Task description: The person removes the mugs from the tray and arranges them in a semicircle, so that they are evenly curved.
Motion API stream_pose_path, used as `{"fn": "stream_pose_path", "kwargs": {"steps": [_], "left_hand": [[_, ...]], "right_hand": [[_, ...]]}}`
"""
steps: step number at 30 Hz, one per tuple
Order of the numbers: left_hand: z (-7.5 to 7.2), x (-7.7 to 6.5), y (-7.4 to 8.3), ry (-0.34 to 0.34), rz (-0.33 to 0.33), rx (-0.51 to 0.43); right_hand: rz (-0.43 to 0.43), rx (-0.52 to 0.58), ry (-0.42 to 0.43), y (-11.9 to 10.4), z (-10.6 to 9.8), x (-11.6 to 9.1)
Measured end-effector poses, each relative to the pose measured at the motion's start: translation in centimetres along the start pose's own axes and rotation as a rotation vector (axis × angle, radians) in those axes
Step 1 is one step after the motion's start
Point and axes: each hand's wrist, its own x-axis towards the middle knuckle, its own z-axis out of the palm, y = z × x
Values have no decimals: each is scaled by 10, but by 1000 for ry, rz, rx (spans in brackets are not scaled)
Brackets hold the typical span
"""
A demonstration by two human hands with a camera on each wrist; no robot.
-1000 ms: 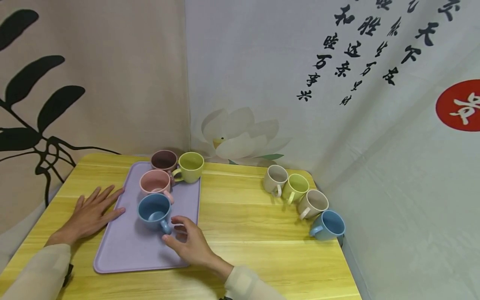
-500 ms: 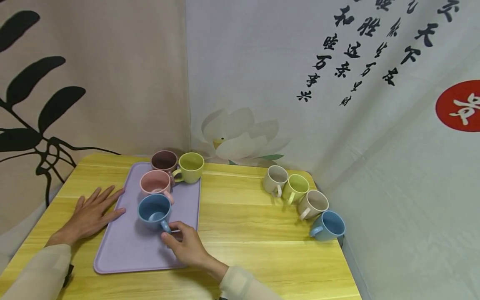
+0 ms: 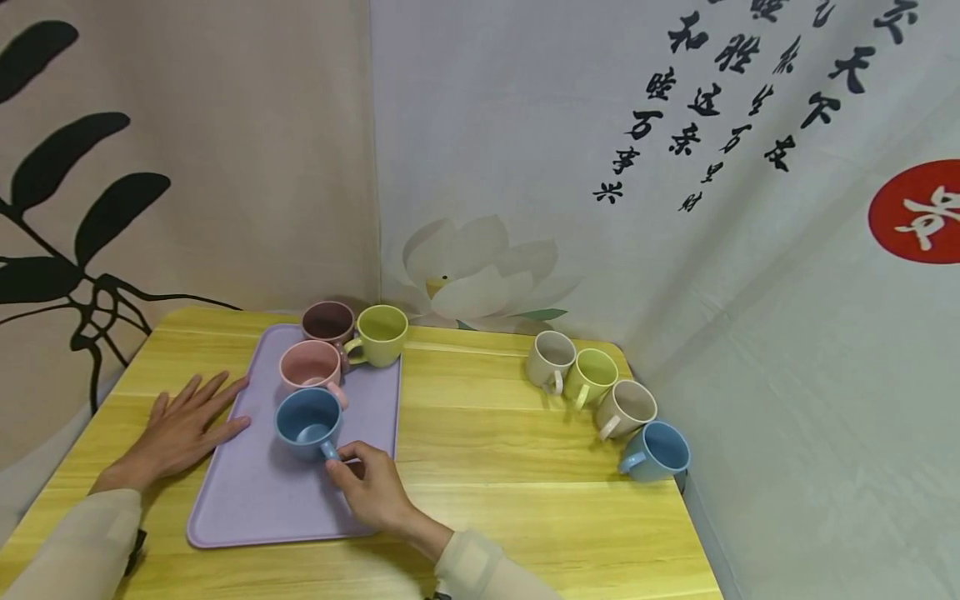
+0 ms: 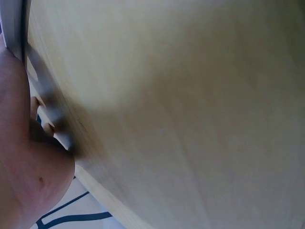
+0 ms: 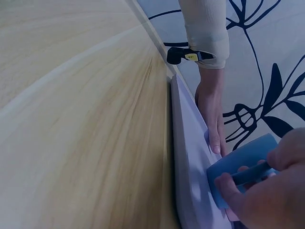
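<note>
My right hand (image 3: 378, 492) pinches the handle of a blue mug (image 3: 307, 421) between thumb and fingers. In the right wrist view the blue mug (image 5: 238, 167) stands on the tray with its handle in the fingertips. Fingers spread, my left hand (image 3: 180, 425) lies flat by the left rim of the lilac tray (image 3: 247, 508), thumb and fingertips at its edge. Behind the blue mug, close against it, sits a pink mug (image 3: 309, 367). Farther back on the tray are a dark mauve mug (image 3: 327, 321) and a yellow-green mug (image 3: 382, 335).
On the right side of the wooden table (image 3: 480, 433), a slanting row holds a grey-white mug (image 3: 551, 358), a light green mug (image 3: 591, 377), a beige mug (image 3: 627, 408) and another blue mug (image 3: 655, 451). A printed cloth (image 3: 480, 125) hangs behind the table.
My right hand has come in to the blue mug's handle; its thumb and fingers, apart before, now grip it. The left hand, tray and mugs have stayed where they were.
</note>
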Motion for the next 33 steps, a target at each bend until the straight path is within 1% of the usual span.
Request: {"fn": "stream_pose_path", "kwargs": {"steps": [7, 13, 17, 20, 27, 30, 33], "left_hand": [[1, 0, 0, 5, 5, -1], [1, 0, -1, 9, 8, -4], [1, 0, -2, 15, 12, -2], [1, -1, -2, 23, 18, 0], [0, -1, -3, 32, 31, -6], [0, -1, -3, 37, 36, -10], [1, -1, -4, 38, 39, -10]], "right_hand": [[-50, -34, 22, -1, -1, 0], [-54, -30, 24, 2, -4, 0], [-106, -65, 26, 4, -7, -2], [-125, -76, 21, 5, -10, -5], [-69, -16, -4, 3, -22, -14], [-65, 1, -15, 2, -28, -17], [-79, 6, -28, 2, -35, -21]]}}
